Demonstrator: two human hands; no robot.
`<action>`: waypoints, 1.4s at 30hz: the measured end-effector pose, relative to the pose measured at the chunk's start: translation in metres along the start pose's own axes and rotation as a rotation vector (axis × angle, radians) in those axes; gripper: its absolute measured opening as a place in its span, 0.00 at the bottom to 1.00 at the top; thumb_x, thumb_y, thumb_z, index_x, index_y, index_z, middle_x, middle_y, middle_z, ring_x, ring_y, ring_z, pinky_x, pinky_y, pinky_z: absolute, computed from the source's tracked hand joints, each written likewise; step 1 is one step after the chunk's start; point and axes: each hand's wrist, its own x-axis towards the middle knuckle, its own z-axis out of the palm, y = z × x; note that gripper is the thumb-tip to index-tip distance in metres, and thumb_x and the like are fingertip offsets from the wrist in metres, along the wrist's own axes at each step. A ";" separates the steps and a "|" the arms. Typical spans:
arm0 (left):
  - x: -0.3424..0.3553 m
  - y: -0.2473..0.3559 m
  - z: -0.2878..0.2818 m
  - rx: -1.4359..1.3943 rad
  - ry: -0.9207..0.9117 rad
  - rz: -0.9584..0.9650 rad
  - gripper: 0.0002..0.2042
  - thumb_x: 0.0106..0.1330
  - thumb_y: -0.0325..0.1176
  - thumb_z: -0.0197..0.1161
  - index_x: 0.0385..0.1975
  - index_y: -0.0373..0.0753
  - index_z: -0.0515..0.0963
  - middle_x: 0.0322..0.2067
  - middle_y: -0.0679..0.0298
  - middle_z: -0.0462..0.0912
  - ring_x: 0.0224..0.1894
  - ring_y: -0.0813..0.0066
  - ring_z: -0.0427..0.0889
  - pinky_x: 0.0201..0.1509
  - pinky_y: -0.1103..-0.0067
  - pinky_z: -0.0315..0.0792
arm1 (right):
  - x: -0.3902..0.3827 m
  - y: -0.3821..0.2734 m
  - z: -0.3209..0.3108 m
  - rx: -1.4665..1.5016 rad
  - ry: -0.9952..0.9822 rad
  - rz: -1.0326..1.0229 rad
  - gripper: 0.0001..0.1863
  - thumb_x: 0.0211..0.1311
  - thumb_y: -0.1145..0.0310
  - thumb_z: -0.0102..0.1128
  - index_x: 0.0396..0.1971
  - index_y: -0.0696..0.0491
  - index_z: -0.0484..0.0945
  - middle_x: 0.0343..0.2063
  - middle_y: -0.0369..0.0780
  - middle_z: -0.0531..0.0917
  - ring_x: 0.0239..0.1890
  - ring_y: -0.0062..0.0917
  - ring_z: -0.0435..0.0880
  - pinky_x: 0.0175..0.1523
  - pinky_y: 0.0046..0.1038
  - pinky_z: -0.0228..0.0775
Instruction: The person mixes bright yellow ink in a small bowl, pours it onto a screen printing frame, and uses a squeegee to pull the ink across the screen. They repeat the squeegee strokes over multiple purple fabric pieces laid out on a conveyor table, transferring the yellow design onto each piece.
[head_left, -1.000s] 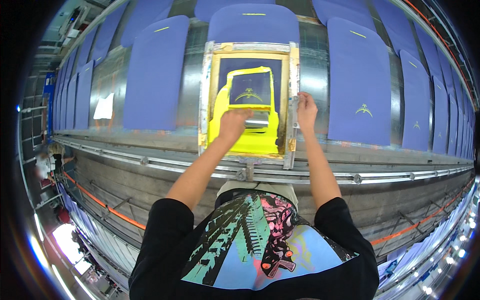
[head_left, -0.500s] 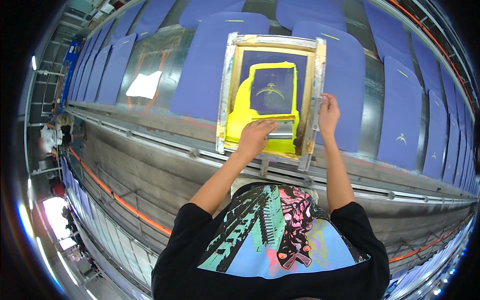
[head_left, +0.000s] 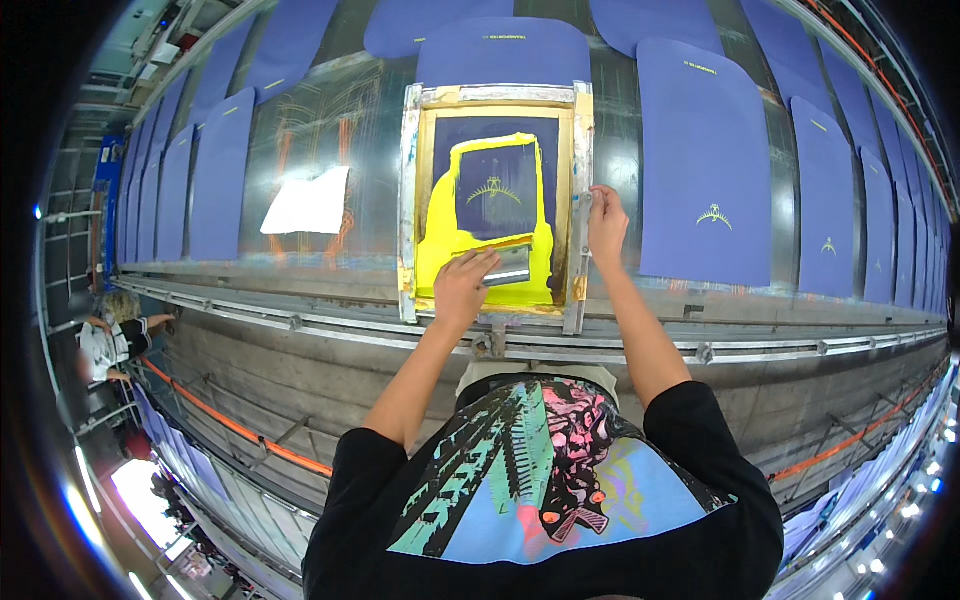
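A screen printing frame [head_left: 409, 200] with a worn, taped metal rim lies over a purple panel [head_left: 505, 52] in front of me. Bright yellow ink [head_left: 437, 243] is spread on its mesh around a window showing a curved pattern [head_left: 494, 192]. My left hand [head_left: 462, 288] is closed on a squeegee [head_left: 510, 266], which stands slightly slanted in the ink at the near end of the mesh. At the right rail, my right hand [head_left: 607, 228] has its fingers closed on the frame's edge.
Purple panels [head_left: 705, 160] with small yellow prints line the long metal table [head_left: 615, 130] to the right; more lie left and behind. A white sheet [head_left: 308, 200] rests left of the frame. A metal rail [head_left: 600, 345] runs along the near edge. Another person [head_left: 105, 345] is far left.
The frame and both hands appear further left in the picture, and the view has turned. The squeegee is now more slanted. Both hands keep their holds.
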 end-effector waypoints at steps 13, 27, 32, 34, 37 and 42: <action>0.078 -0.041 0.005 0.062 0.075 0.130 0.22 0.58 0.22 0.64 0.50 0.58 0.87 0.46 0.69 0.90 0.46 0.61 0.89 0.50 0.65 0.81 | -0.001 -0.004 0.007 -0.062 -0.002 0.087 0.09 0.78 0.66 0.56 0.45 0.53 0.83 0.20 0.46 0.77 0.21 0.36 0.75 0.32 0.39 0.67; 0.120 -0.042 -0.004 0.150 0.008 0.074 0.18 0.59 0.25 0.62 0.45 0.54 0.90 0.44 0.62 0.90 0.41 0.57 0.89 0.45 0.64 0.83 | -0.001 -0.004 0.010 -0.070 0.015 0.074 0.10 0.77 0.66 0.56 0.45 0.53 0.84 0.21 0.44 0.78 0.23 0.32 0.76 0.33 0.37 0.68; 0.063 -0.035 -0.006 0.048 0.160 0.266 0.19 0.59 0.22 0.62 0.46 0.53 0.90 0.44 0.62 0.91 0.39 0.58 0.89 0.43 0.64 0.82 | 0.000 -0.005 0.008 -0.068 0.027 0.043 0.10 0.78 0.67 0.56 0.46 0.54 0.84 0.16 0.36 0.71 0.20 0.18 0.68 0.28 0.31 0.63; 0.094 -0.037 -0.015 0.025 0.016 0.053 0.21 0.58 0.23 0.63 0.49 0.54 0.89 0.42 0.61 0.91 0.39 0.56 0.89 0.43 0.64 0.82 | 0.000 -0.008 0.009 -0.053 0.026 0.049 0.10 0.77 0.67 0.56 0.46 0.54 0.84 0.16 0.37 0.72 0.20 0.19 0.69 0.28 0.32 0.64; 0.193 -0.043 -0.040 0.122 -0.226 -0.193 0.22 0.61 0.27 0.62 0.51 0.62 0.88 0.43 0.55 0.89 0.41 0.50 0.88 0.48 0.60 0.83 | 0.003 -0.008 0.008 -0.067 0.026 0.040 0.10 0.77 0.66 0.56 0.46 0.54 0.84 0.18 0.40 0.76 0.20 0.21 0.71 0.30 0.32 0.66; 0.254 -0.052 -0.029 0.242 -0.053 -0.068 0.20 0.58 0.28 0.63 0.48 0.58 0.90 0.36 0.54 0.89 0.40 0.52 0.88 0.48 0.60 0.82 | 0.002 0.002 0.010 -0.045 0.068 -0.042 0.10 0.78 0.65 0.56 0.45 0.54 0.83 0.32 0.50 0.87 0.31 0.46 0.86 0.41 0.41 0.76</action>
